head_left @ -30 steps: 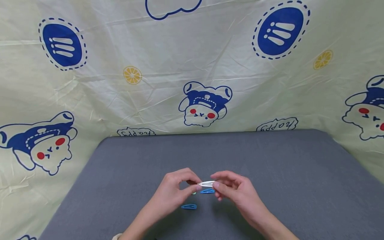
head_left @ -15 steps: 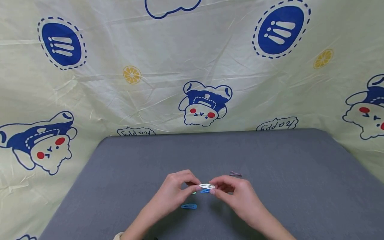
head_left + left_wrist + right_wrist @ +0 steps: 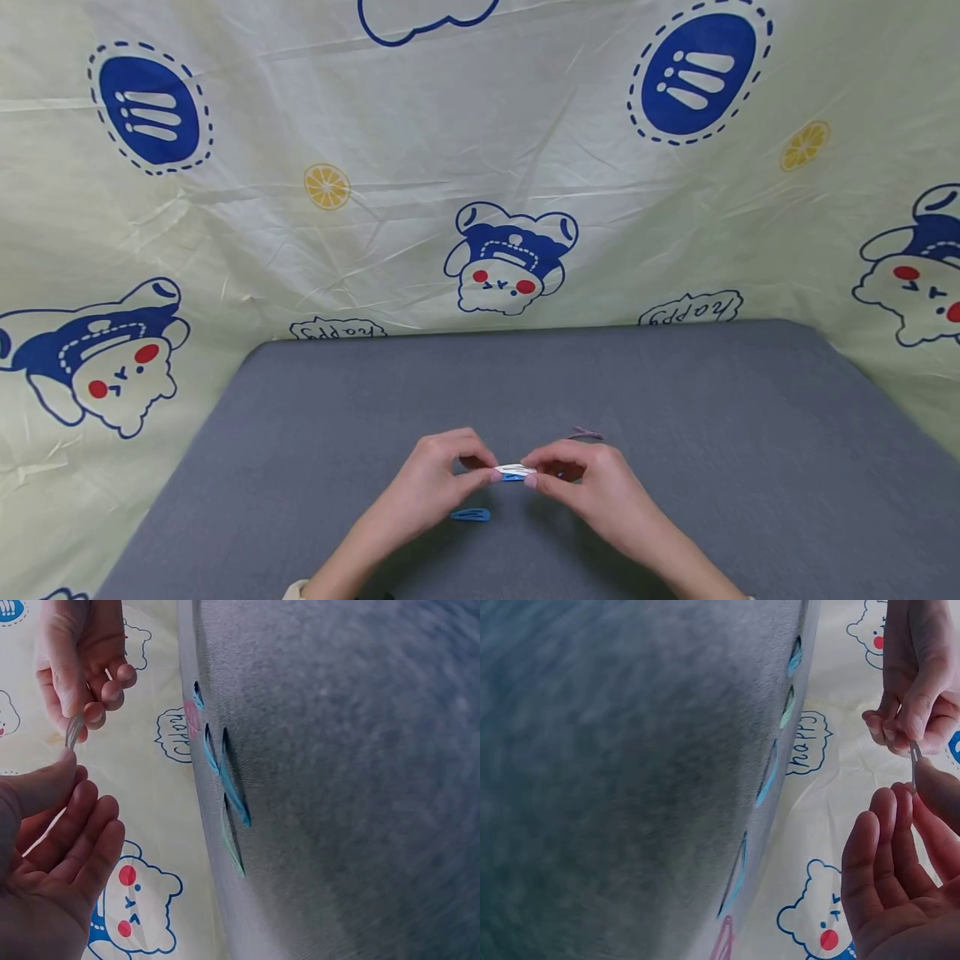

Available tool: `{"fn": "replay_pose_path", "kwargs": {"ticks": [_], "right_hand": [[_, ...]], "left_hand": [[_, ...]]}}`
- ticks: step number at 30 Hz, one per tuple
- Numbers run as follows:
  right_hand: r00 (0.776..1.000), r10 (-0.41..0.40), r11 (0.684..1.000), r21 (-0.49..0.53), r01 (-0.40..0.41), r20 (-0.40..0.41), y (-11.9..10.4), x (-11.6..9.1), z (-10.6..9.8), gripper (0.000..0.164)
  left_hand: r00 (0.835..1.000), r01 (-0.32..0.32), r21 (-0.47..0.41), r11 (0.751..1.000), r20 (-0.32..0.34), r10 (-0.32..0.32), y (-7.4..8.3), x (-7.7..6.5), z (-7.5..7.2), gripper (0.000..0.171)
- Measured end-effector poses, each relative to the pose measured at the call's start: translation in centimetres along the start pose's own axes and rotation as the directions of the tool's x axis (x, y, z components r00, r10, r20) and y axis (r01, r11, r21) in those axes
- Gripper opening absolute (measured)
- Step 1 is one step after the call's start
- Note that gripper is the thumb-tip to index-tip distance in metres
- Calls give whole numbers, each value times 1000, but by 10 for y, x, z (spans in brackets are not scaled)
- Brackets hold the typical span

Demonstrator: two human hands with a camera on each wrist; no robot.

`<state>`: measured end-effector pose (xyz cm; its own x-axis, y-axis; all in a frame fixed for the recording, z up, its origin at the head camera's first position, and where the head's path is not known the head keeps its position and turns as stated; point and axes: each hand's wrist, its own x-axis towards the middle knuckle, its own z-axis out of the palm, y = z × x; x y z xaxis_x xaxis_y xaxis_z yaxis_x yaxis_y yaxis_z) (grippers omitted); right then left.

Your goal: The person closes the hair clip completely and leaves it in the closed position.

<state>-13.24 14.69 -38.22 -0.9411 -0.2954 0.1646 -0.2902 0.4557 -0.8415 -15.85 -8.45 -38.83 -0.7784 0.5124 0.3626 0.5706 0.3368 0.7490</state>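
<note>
A white snap hair clip (image 3: 513, 469) is held up level between the two hands, over the grey table. My left hand (image 3: 446, 462) pinches its left end between thumb and index finger. At the other end, the thumb and fingertips of my right hand (image 3: 585, 477) grip it. Both wrist views show the clip (image 3: 73, 732) edge-on, as a thin strip bridging the two thumbs. Behind it in the head view, a blue hair clip (image 3: 512, 478) is partly covered. Another blue clip (image 3: 471, 515) lies closer to the body.
On the grey tabletop (image 3: 712, 417) a purplish-pink clip (image 3: 587, 433) lies beyond the right hand. A pale green clip (image 3: 232, 836) shows among blue ones in the left wrist view. A printed cloth (image 3: 405, 250) hangs behind the table.
The right fingers, spread around the white clip's end a second ago, now pinch it. The clip is slightly lower in view, and the purplish-pink clip has come out from behind the right hand.
</note>
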Motion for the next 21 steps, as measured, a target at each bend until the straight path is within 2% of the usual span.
{"fn": "replay_pose_path", "kwargs": {"ticks": [5, 12, 17, 21], "right_hand": [[1000, 12, 999, -45, -12, 15, 5, 2, -1, 9], [994, 56, 998, -43, -52, 96, 7, 5, -2, 8], [990, 44, 997, -68, -35, 136, 9, 4, -1, 8], [985, 32, 996, -83, -18, 167, 11, 3, 1, 6]], "left_hand": [[999, 19, 28, 999, 41, -20, -4, -1, 3, 8], [993, 78, 27, 997, 85, -81, -8, -2, 4, 4], [983, 111, 29, 993, 147, -114, -9, -2, 3, 5], [973, 113, 38, 993, 197, -118, -9, -3, 3, 7]]}}
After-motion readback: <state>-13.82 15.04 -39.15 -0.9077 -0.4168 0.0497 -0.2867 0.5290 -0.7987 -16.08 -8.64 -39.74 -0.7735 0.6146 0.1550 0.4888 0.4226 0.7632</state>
